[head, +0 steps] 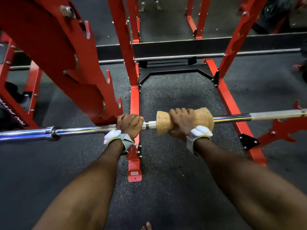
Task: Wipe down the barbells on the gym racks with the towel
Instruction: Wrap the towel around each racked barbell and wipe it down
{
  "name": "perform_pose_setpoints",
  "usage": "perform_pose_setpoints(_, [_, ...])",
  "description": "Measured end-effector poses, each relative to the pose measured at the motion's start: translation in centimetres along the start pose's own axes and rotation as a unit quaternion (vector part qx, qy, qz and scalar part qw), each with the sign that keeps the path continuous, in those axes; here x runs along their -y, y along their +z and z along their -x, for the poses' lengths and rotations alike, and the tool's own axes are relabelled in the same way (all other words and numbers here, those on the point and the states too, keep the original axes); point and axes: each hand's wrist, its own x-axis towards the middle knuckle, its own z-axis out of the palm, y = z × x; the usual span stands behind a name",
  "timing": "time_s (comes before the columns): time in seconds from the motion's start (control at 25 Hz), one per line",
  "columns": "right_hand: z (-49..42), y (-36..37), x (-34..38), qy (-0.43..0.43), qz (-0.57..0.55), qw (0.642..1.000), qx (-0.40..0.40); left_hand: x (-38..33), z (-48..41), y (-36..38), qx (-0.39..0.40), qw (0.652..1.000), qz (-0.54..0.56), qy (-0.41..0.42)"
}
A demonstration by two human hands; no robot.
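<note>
I clamp the soft towel (187, 121) around the stiff, slick barbell (232, 117) with my right hand (181, 123); left of the towel, my left hand (130, 124) closes on bare steel (heavy, rack-borne).

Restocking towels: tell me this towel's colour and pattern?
Tan towel, waffle-textured weave; head view.

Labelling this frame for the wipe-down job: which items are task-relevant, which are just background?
In use: barbell; tan towel wrapped around it; right hand gripping the towel; left hand gripping the bare bar; red rack.

Background: second bar behind; black frame; rubber floor.
</note>
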Motion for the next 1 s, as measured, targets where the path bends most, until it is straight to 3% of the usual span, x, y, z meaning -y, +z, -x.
perform_pose_setpoints(0.12, [-1.3,0.0,6.1,-0.064,-0.002,0.997,0.035,0.5,-0.9,0.2,0.031,0.994,0.080,-0.067])
perform_pose_setpoints(0.24, [-1.9,-1.0,3.8,-0.137,-0.019,0.988,0.064,0.7,-1.3,-0.6,0.048,0.986,0.144,-0.066])
perform_pose_setpoints(0.36, [-1.1,-1.4,-0.2,-0.085,-0.035,0.992,0.089,0.4,-1.3,-1.0,0.023,0.969,0.226,-0.094])
perform_pose_setpoints(0.44, [-1.4,-1.2,2.1,-0.045,-0.010,0.997,0.058,0.4,-1.0,-1.0,-0.024,0.941,0.313,-0.124])
perform_pose_setpoints(0.52, [-2.0,-0.6,6.5,-0.064,-0.005,0.997,0.042,0.4,-0.2,-1.2,-0.072,0.910,0.393,-0.113])
perform_pose_setpoints(0.72, [-2.3,-0.7,7.6,-0.115,-0.065,0.991,-0.012,3.3,3.0,-1.3,-0.153,0.924,0.350,0.039])
perform_pose_setpoints(1.0, [-2.0,-0.7,8.2,-0.045,-0.020,0.999,0.021,9.7,6.3,-1.3,-0.175,0.950,0.254,0.038])
